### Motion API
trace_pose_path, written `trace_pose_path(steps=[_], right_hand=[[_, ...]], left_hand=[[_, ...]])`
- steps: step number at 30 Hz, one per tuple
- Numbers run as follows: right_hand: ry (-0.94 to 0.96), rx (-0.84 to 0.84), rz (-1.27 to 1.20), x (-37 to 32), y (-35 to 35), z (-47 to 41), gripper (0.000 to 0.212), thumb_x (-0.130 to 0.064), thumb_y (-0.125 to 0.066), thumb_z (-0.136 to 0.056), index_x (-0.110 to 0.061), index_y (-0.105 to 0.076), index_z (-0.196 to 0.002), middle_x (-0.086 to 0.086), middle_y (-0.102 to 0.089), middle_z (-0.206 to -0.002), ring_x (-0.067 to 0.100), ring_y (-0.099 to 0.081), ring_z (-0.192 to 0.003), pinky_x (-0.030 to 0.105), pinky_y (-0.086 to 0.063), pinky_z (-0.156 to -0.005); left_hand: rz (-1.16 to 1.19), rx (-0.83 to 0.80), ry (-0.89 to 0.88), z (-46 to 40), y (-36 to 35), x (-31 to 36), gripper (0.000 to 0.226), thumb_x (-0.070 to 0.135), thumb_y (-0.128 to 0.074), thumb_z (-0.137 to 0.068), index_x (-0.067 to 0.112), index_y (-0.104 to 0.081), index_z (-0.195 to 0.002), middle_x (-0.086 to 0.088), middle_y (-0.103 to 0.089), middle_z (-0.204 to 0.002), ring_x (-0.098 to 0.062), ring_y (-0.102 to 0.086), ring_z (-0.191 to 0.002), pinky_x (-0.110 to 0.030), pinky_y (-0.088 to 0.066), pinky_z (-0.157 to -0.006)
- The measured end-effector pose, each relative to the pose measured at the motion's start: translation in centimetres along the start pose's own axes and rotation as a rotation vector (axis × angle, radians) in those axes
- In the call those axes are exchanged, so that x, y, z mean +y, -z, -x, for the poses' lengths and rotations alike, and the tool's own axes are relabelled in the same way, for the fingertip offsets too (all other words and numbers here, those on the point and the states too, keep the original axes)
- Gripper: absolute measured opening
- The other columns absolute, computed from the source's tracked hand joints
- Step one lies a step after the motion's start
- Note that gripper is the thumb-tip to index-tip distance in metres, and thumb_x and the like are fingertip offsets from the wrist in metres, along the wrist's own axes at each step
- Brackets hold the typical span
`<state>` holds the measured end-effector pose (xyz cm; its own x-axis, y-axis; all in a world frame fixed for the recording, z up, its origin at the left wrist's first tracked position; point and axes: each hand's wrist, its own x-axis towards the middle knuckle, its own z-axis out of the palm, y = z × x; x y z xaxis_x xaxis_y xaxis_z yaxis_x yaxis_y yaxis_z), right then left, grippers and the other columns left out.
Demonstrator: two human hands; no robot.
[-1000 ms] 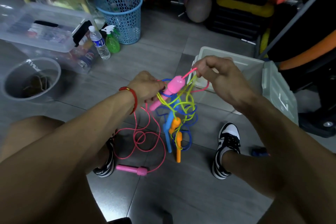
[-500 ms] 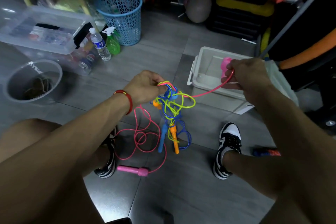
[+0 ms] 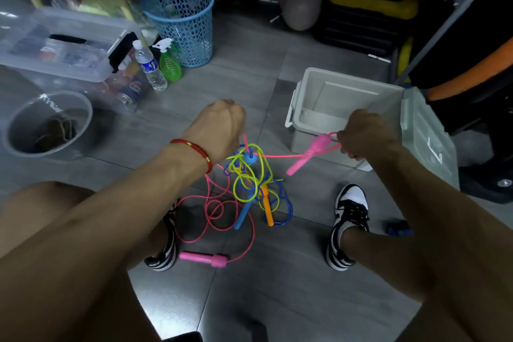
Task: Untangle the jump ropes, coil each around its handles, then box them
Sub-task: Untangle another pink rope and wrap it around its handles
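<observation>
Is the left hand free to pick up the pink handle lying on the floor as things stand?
Probably not yet. The left hand is holding up the tangle of ropes by the pink cord. The pink handle lies uncovered on the floor, so only the occupied grip stands in the way.

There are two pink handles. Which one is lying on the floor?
The pink handle near the left shoe lies flat on the floor. The other pink handle hangs in the air by its cord from the right hand.
</observation>
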<state>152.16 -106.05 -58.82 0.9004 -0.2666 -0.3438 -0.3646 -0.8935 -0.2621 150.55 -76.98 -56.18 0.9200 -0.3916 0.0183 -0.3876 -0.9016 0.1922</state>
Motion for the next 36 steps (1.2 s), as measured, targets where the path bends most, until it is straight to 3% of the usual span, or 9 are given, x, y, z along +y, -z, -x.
trace_pose_path(steps=[4,7,10,13,17,21,25,31,36], right_hand=[[0.374,0.001,0.044,-1.9,-0.7,1.4,0.039,-0.037,-0.064,-0.086,-0.014,-0.065,-0.118,0.010,-0.066,-0.118,0.032,-0.064,-0.109,0.034,-0.052,-0.096],[0.696,-0.357,-0.321,-4.7,-1.8,4.7,0.028,-0.023,-0.073,-0.091,-0.024,-0.068,-0.118,-0.010,-0.068,-0.113,0.008,-0.063,-0.108,0.015,-0.048,-0.091],[0.797,-0.324,-0.388,-5.6,-3.3,4.9,0.012,-0.029,-0.069,-0.094,-0.023,-0.073,-0.104,-0.006,-0.070,-0.105,0.009,-0.064,-0.103,0.020,-0.047,-0.090],[0.785,-0.140,-0.195,-4.0,-3.3,2.7,0.013,-0.035,-0.067,-0.094,-0.026,-0.070,-0.085,0.003,-0.066,-0.095,0.018,-0.061,-0.094,0.029,-0.047,-0.088],[0.729,-0.200,-0.009,-1.7,-3.7,1.4,0.011,-0.035,-0.067,-0.094,-0.030,-0.074,-0.087,0.004,-0.068,-0.098,0.024,-0.063,-0.098,0.040,-0.046,-0.094],[0.703,-0.186,-0.267,-2.3,-2.2,1.7,0.016,-0.020,-0.065,-0.097,-0.014,-0.076,-0.087,0.010,-0.074,-0.089,0.022,-0.069,-0.085,0.034,-0.052,-0.082],[0.738,-0.197,-0.542,-3.7,-0.2,3.0,0.023,-0.022,-0.068,-0.095,-0.004,-0.070,-0.079,0.008,-0.073,-0.070,0.019,-0.068,-0.064,0.034,-0.058,-0.067],[0.830,-0.053,-0.593,-5.5,0.6,5.0,0.026,-0.034,-0.078,-0.085,-0.013,-0.072,-0.072,0.000,-0.071,-0.064,0.017,-0.068,-0.061,0.039,-0.056,-0.068],[0.849,0.050,-0.628,-6.1,0.5,5.2,0.030,-0.043,-0.076,-0.083,-0.014,-0.074,-0.074,0.002,-0.068,-0.065,0.023,-0.065,-0.062,0.039,-0.054,-0.063]], left_hand=[[0.364,0.105,0.012,-0.2,0.8,1.3,0.007,0.015,-0.068,-0.089,0.012,-0.074,-0.089,-0.005,-0.074,-0.088,-0.016,-0.066,-0.083,-0.018,-0.042,-0.076],[0.556,0.110,0.010,-0.1,0.8,1.9,0.009,0.022,-0.066,-0.092,0.020,-0.074,-0.089,0.011,-0.068,-0.075,0.006,-0.058,-0.066,-0.008,-0.040,-0.067],[0.729,0.173,0.012,-0.3,0.4,1.9,0.009,0.032,-0.060,-0.089,0.028,-0.069,-0.087,0.010,-0.067,-0.076,-0.002,-0.060,-0.070,-0.025,-0.049,-0.072],[0.842,0.330,0.043,-0.3,1.3,1.7,0.009,0.031,-0.059,-0.091,0.029,-0.066,-0.086,0.007,-0.064,-0.076,-0.004,-0.053,-0.067,-0.026,-0.044,-0.068],[0.907,0.613,0.209,-0.1,2.7,-0.3,0.012,0.023,-0.058,-0.093,0.027,-0.063,-0.083,0.004,-0.062,-0.077,-0.007,-0.055,-0.071,-0.029,-0.047,-0.070],[0.521,0.228,0.533,-0.7,2.3,-2.7,0.017,0.021,-0.061,-0.087,0.017,-0.066,-0.102,-0.004,-0.067,-0.087,-0.027,-0.065,-0.089,-0.037,-0.051,-0.081],[0.414,-0.089,0.391,0.0,1.1,-0.1,0.063,0.023,-0.071,-0.081,0.029,-0.044,-0.137,-0.004,-0.069,-0.105,-0.025,-0.062,-0.101,-0.027,-0.044,-0.089],[0.675,-0.108,0.106,0.3,-1.1,3.5,0.037,0.059,-0.078,-0.068,0.039,-0.071,-0.098,0.007,-0.065,-0.089,0.002,-0.054,-0.067,-0.022,-0.047,-0.068],[0.838,-0.018,0.129,0.0,-1.5,4.2,0.006,0.028,-0.084,-0.079,0.027,-0.079,-0.083,0.005,-0.074,-0.079,0.008,-0.054,-0.065,-0.015,-0.041,-0.068]])
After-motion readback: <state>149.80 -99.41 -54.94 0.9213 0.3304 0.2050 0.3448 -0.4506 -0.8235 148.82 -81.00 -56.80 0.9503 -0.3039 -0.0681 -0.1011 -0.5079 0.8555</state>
